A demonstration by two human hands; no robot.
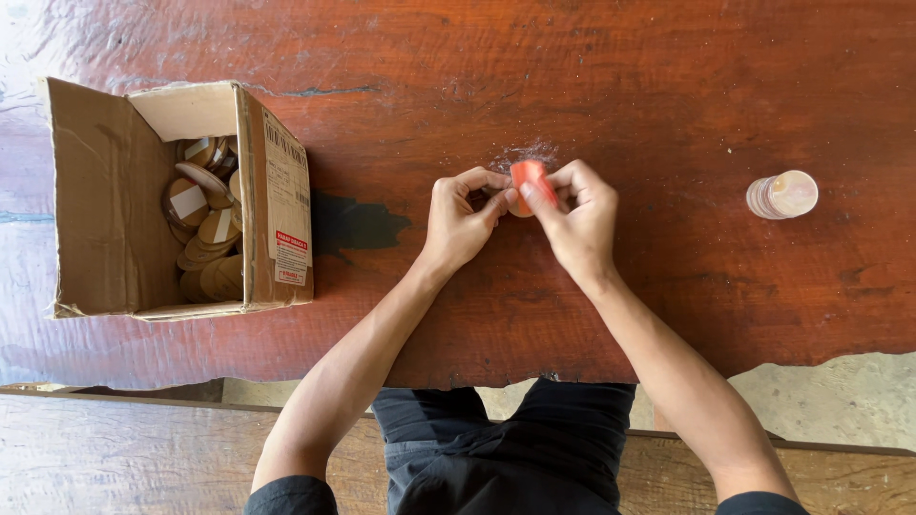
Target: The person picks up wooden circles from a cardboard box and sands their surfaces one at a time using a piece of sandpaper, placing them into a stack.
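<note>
Left hand (461, 217) pinches wooden disc (516, 205) by edge; right hand (579, 215) grips orange sanding block (530, 179), long axis slanting over disc's top, both hands touching.

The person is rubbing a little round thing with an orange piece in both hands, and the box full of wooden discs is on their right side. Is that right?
Not quite. The cardboard box of wooden discs sits on the person's left side, not the right. On the right stands only a small stack of discs. The rest holds: the left hand and right hand together hold a small round piece and an orange piece. The head view shows it.
</note>
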